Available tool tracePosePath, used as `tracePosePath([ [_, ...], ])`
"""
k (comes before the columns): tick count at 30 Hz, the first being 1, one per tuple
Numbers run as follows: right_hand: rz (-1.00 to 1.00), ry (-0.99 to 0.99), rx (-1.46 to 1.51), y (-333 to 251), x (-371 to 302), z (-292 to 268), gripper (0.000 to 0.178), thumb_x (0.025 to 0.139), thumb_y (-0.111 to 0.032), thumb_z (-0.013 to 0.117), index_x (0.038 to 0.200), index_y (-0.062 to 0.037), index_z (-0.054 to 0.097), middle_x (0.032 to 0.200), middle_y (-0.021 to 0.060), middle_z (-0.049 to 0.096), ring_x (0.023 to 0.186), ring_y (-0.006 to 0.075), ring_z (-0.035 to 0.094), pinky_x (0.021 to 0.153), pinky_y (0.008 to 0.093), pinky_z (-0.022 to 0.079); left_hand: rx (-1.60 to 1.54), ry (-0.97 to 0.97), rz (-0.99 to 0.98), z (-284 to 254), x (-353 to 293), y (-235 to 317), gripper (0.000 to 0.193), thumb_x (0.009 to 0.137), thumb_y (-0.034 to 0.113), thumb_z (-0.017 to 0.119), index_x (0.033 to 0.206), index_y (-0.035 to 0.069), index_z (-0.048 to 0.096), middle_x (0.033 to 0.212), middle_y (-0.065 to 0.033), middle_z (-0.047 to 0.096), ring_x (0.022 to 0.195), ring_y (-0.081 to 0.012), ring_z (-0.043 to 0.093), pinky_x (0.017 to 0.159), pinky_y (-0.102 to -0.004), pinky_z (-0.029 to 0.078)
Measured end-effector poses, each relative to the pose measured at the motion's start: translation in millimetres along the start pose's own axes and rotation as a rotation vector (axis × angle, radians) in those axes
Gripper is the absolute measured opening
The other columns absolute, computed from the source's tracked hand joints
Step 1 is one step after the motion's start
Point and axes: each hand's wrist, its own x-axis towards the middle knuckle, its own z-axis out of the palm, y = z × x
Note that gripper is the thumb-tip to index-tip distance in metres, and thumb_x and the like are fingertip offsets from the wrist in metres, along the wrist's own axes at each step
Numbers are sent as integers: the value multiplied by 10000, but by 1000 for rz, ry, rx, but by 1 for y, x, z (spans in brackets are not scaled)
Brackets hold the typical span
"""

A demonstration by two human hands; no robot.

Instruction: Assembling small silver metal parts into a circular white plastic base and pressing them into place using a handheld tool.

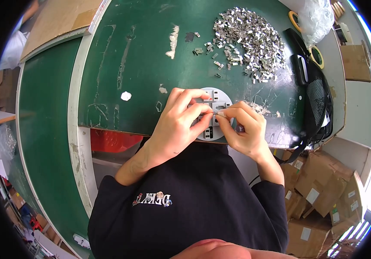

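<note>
Both hands meet over a round light-grey fixture (pixel 222 96) at the near edge of the green table. Several small blocks with dark slots sit on the fixture. My left hand (pixel 180 116) comes in from the left, thumb and index finger pinched at a thin dark strip (pixel 215 113). From the other side my right hand (pixel 244 125) pinches the same spot with thumb and index finger. The strip is too small to name for certain, and the fingertips cover most of it. My hands hide much of the fixture's left and right sides.
A large heap of small shiny metal clips (pixel 252 43) lies at the far right, with several strays beside it. A black mesh bag (pixel 317 103) rests along the right edge, near tape rolls (pixel 316 57) and a clear plastic bag (pixel 317 21). Cardboard boxes (pixel 323 181) stand lower right.
</note>
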Motion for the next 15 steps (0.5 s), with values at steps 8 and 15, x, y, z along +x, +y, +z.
tracePosePath([
  [8,-67,-188,6,5,21,-11,140,727,88,688,827,-8,666,802,56,643,527,158,476,482,258,386,-57,9,-42,-5,-7,-5,204,739,-54,738,908,37,668,1175,-61,598,883,-188,527,771,-276,479],
  [15,-123,-326,-104,-2,31,-12,168,720,88,658,856,-9,643,823,73,631,532,202,498,493,299,407,-73,71,-56,-5,-10,-10,191,736,-60,734,888,32,665,1138,-62,611,856,-187,544,724,-272,464],
])
